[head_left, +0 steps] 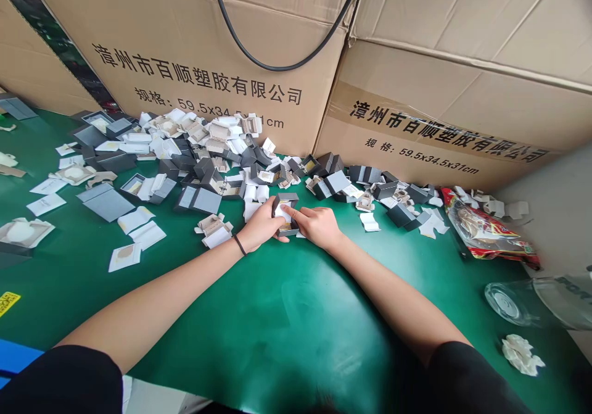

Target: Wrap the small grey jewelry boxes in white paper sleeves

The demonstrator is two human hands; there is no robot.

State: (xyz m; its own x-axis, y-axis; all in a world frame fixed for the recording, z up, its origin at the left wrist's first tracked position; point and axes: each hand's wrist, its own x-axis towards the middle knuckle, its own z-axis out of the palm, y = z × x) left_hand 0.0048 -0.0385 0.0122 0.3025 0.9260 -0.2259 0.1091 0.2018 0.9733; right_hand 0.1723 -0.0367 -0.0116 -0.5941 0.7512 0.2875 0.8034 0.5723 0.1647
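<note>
A small dark grey gift box (285, 199) stands open above the green table, its white card insert (283, 213) showing inside. My left hand (263, 224) is closed around the box's left side, thumb laid over the insert. From the right, my right hand (319, 224) closes on the box's edge, its index finger reaching in onto the insert; its other fingers are curled and partly hidden. Just left of my hands lies an unfolded white and brown card insert (215, 230). White card pieces (252, 201) lie right behind my left hand.
A heap of grey boxes and white inserts (185, 136) spreads across the back left of the table (277, 315), with more boxes (393, 195) at right. Large cartons (208, 37) wall the back; a black cable (277, 68) hangs before them. A food packet (485, 229), clear jar (513, 303) and crumpled tissue (522, 353) lie right.
</note>
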